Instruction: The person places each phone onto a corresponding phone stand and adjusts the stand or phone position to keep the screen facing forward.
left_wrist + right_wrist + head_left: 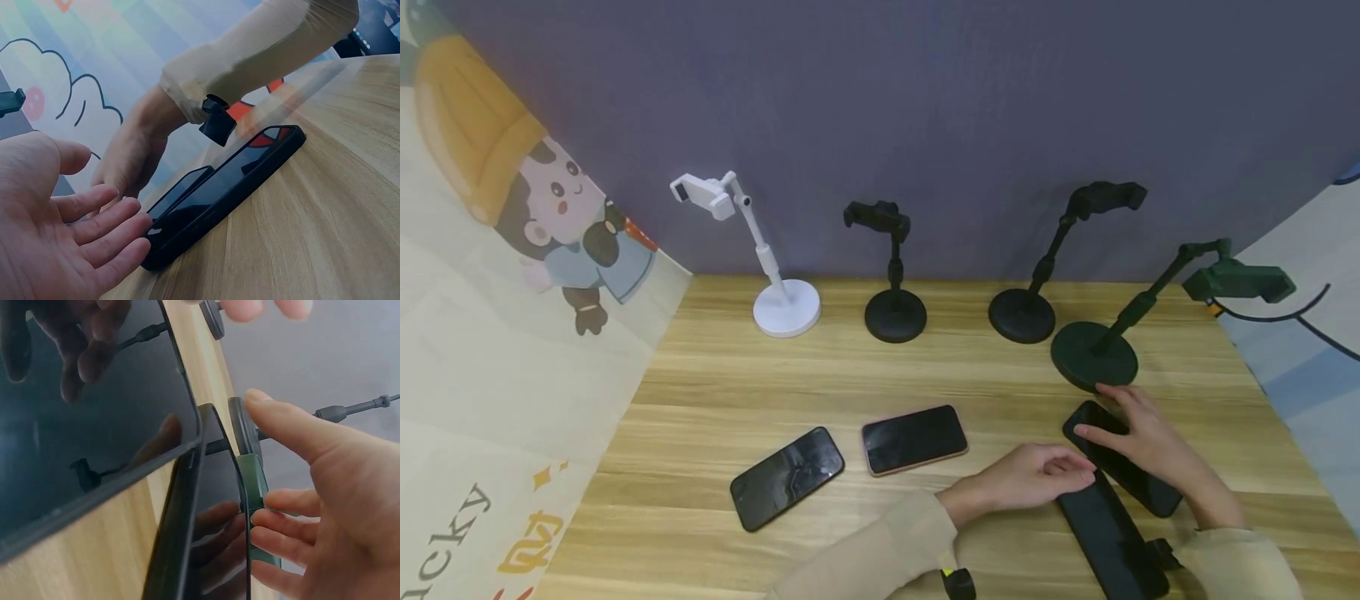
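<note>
On the right of the table two black phones lie side by side, a nearer phone (1108, 533) and a farther phone (1133, 479). My right hand (1153, 442) is over the farther phone, thumb and fingers spread, with fingertips right at the base of the green phone stand (1094, 357). Beside the upper end of the nearer phone is my left hand (1030, 477). In the left wrist view that left hand (69, 231) shows its palm, fingers loosely extended near the phone's edge (231, 187). Nothing is gripped in either hand.
Along the back stand a white phone stand (786, 308) and two black ones (895, 317) (1022, 317), before a dark wall panel (880, 100). A dark phone (787, 479) and a pink-edged phone (914, 440) lie left of the hands.
</note>
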### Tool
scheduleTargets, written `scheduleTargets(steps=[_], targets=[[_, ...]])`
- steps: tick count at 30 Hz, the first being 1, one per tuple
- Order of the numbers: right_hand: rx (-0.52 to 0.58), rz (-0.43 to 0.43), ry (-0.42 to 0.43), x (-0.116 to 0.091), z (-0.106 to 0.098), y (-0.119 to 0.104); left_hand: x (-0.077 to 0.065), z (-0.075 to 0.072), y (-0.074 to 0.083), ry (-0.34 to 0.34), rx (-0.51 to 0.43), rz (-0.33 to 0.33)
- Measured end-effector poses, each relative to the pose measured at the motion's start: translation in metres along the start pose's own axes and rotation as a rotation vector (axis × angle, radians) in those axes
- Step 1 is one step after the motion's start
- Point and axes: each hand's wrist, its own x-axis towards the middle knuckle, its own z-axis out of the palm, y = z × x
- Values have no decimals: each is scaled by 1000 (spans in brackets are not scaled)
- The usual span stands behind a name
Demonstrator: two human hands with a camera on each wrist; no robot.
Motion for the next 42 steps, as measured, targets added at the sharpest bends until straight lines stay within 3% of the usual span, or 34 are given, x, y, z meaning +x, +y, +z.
scheduleTargets(steps=[10, 19, 28, 34, 42], targets=[[-6, -2, -12, 1, 4, -1, 0, 0, -2, -5, -1, -2], [-154, -45, 23, 3, 11, -3, 1, -2, -2, 1, -41, -24], [-299, -22, 41, 4, 13, -10, 2, -4, -3, 64, 29, 6], [-260, -8, 98, 3, 12, -13, 4, -5, -3, 135, 38, 43], [-193, 67, 124, 1, 4, -20, 6, -3, -5, 203, -83, 7]])
